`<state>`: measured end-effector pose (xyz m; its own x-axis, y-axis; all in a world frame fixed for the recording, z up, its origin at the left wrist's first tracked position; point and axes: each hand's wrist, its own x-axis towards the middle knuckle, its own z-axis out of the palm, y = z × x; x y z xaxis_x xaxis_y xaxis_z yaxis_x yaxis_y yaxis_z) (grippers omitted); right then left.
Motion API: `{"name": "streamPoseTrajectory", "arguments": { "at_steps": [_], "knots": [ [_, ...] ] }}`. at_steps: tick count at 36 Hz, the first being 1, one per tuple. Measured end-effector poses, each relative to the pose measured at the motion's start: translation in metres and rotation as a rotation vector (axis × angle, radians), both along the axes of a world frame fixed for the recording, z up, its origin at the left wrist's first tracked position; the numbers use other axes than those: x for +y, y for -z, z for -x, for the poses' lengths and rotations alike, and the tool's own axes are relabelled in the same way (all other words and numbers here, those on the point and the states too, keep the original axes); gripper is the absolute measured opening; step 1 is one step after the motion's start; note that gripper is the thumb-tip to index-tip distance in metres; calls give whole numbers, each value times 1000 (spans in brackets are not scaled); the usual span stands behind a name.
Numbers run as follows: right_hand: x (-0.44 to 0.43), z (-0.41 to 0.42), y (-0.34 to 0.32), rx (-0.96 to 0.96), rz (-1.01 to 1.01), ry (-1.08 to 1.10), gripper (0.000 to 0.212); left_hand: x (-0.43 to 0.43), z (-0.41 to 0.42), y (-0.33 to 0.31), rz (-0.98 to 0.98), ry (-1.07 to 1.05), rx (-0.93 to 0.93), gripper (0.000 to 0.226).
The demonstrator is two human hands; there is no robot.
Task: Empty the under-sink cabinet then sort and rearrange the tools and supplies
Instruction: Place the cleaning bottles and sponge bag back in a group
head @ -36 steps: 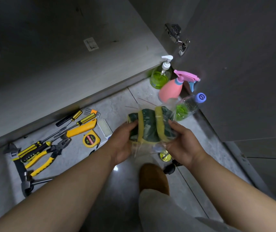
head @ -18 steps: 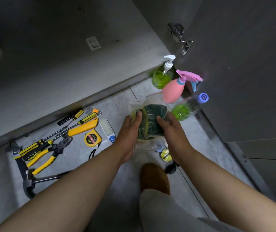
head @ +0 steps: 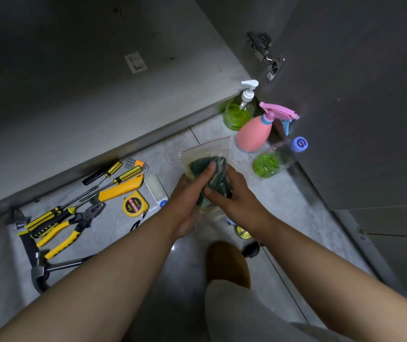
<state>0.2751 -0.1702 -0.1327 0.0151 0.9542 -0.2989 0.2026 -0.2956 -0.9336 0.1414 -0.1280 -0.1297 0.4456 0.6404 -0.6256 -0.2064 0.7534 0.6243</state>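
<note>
The under-sink cabinet [head: 79, 77] stands open and dim, its door [head: 360, 95] swung out on the right, above a pale marbled floor [head: 284, 201]. Both hands meet over the floor just in front of the cabinet's front edge, closed on a clear zip bag [head: 206, 155] with a red seal line along its top. Inside it sit dark green scouring pads [head: 218, 174], bunched and creased; the plastic is wrinkled and glossy. The left hand [head: 187, 196] grips the bag from the left with a finger laid across the pads, and the right hand [head: 237, 198] clasps it from the right.

Near the door stand a pink spray bottle [head: 253, 135], a green pump bottle [head: 238, 114] and a clear bottle with green liquid and a blue cap [head: 275, 160]. Toward the left along the cabinet edge lie a hammer [head: 42, 270], yellow-handled pliers [head: 66, 233], screwdrivers [head: 123, 176] and a yellow tape measure [head: 134, 206].
</note>
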Motion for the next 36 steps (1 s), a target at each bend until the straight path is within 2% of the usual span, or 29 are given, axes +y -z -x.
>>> {"name": "streamPoseTrajectory", "arguments": {
  "at_steps": [1,4,6,7,10,11,15,20,24,27,29,31,34,36],
  "knots": [
    [-1,-2,-1,50,28,15,56,1,2,0,24,-14,-12,46],
    [-1,-13,-5,234,250,171,95,5,5,5,62,-32,-7,46],
    [2,-21,-5,280,376,211,106,8,5,6,60,-32,3,45],
    [3,-24,-5,289,424,188,102,9,4,7,59,-30,4,43],
    [7,-27,1,328,451,104,51,13,1,11,52,-30,10,42],
    [9,-28,4,334,434,108,43,14,0,13,48,-33,19,42],
    [22,-33,12,298,389,166,46,21,-8,21,43,-31,3,47],
    [49,-42,20,224,376,197,39,38,-13,30,108,139,-85,54],
    [64,-44,22,183,400,302,67,60,-22,41,133,59,-51,46],
    [64,-45,24,196,501,460,80,84,-39,47,145,-31,95,55],
    [62,-46,28,278,609,505,68,97,-52,52,164,-62,228,68],
    [63,-46,31,415,657,554,51,108,-65,53,171,-41,286,69],
    [70,-44,34,646,601,642,38,119,-79,47,141,47,329,63],
    [77,-43,35,694,566,664,34,125,-82,44,138,51,389,74]
  ]
}}
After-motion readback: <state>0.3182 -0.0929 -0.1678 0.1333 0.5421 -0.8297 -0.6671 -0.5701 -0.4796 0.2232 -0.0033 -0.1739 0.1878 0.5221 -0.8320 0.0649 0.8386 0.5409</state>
